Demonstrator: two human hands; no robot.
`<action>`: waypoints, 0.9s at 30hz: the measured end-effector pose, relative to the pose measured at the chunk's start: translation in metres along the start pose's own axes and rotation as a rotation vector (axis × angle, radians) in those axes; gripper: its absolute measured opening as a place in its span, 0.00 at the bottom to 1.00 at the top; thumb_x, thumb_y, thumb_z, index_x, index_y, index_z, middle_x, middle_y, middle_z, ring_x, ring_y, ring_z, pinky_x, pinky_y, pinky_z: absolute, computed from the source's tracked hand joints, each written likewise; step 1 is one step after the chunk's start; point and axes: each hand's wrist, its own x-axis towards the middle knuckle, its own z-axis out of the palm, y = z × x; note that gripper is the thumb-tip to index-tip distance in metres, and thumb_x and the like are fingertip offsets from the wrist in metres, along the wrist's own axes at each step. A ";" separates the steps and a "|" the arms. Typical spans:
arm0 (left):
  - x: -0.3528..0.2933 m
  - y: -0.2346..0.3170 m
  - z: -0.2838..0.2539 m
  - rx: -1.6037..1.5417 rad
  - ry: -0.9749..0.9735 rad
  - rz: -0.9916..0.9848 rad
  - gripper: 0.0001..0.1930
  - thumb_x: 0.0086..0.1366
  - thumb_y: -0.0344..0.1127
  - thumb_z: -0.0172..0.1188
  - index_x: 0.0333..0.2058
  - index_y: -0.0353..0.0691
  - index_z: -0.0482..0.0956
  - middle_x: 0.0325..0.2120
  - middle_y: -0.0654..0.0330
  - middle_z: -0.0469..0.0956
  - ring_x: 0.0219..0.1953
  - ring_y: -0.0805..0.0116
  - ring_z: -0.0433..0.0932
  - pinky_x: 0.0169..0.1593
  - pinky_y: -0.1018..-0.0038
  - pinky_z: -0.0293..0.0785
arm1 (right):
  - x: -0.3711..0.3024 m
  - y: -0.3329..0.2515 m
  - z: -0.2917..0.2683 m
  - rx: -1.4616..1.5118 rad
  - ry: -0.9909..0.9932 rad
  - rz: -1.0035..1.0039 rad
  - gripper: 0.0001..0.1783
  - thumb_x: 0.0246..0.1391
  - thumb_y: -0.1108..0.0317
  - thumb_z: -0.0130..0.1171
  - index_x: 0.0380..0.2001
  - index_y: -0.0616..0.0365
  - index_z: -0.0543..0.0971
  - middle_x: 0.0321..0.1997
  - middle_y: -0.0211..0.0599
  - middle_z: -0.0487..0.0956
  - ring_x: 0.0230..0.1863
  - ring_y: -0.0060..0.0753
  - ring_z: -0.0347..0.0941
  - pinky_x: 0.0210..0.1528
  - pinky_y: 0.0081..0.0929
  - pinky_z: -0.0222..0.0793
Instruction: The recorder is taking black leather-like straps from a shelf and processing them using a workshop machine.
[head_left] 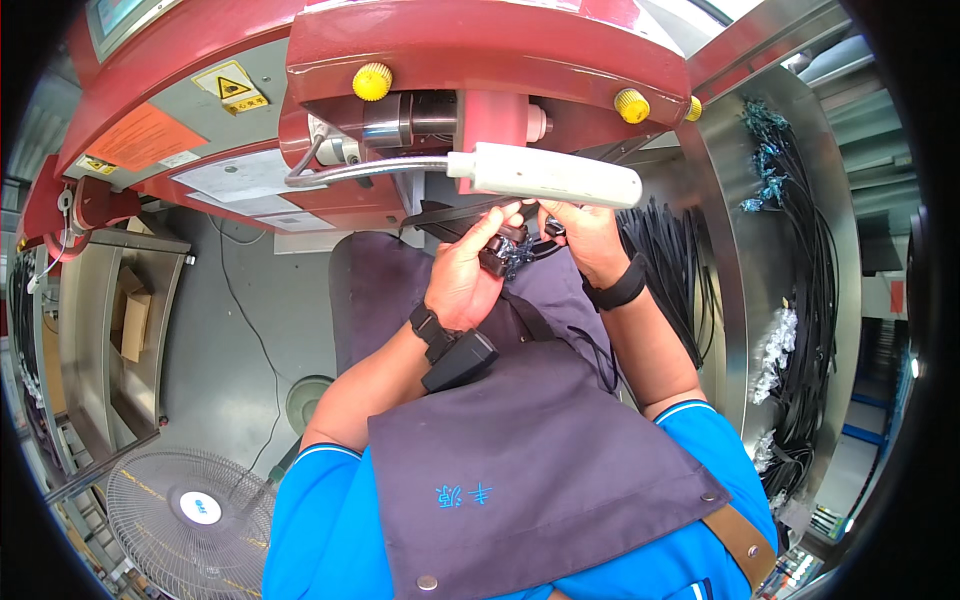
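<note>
Left hand (462, 280): fingertips hidden among the black part (497, 252) and straps; grip cannot be told.
Right hand (585, 235): fingers partly covered by the white handle (555, 176); what they pinch is unclear.
Black part: small, dark, shape not readable.
Red machine (480, 50): top cut off by the far edge.
Fan (185, 510): near left, cut by the rim.
Cable bundles (800, 330): right, ends too small to tell.
Labels (232, 88): print too small.
</note>
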 end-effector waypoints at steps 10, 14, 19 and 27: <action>0.003 0.002 -0.004 0.000 0.077 0.002 0.09 0.63 0.31 0.58 0.39 0.34 0.79 0.35 0.58 0.80 0.39 0.71 0.77 0.47 0.73 0.73 | 0.004 -0.003 0.009 -0.085 0.029 0.045 0.12 0.53 0.76 0.57 0.42 0.64 0.74 0.27 0.30 0.78 0.18 0.14 0.69 0.17 0.14 0.63; 0.005 0.001 -0.007 0.019 0.081 0.021 0.09 0.63 0.33 0.57 0.40 0.35 0.77 0.34 0.60 0.79 0.38 0.71 0.76 0.48 0.73 0.71 | 0.006 0.001 0.011 -0.103 0.052 0.027 0.11 0.53 0.76 0.57 0.40 0.64 0.74 0.25 0.30 0.78 0.17 0.14 0.69 0.17 0.13 0.63; 0.006 0.002 -0.007 -0.005 0.049 -0.010 0.09 0.63 0.31 0.58 0.39 0.34 0.79 0.34 0.59 0.80 0.38 0.72 0.76 0.46 0.74 0.73 | 0.003 -0.004 0.013 -0.087 0.048 0.016 0.10 0.53 0.76 0.56 0.40 0.63 0.74 0.26 0.31 0.78 0.17 0.14 0.69 0.16 0.13 0.62; -0.001 0.001 0.001 0.016 -0.001 -0.004 0.10 0.64 0.33 0.56 0.40 0.33 0.77 0.35 0.58 0.79 0.40 0.70 0.76 0.49 0.73 0.71 | -0.001 0.000 0.001 0.054 0.011 0.043 0.11 0.53 0.74 0.57 0.41 0.62 0.73 0.29 0.34 0.78 0.17 0.17 0.69 0.13 0.12 0.57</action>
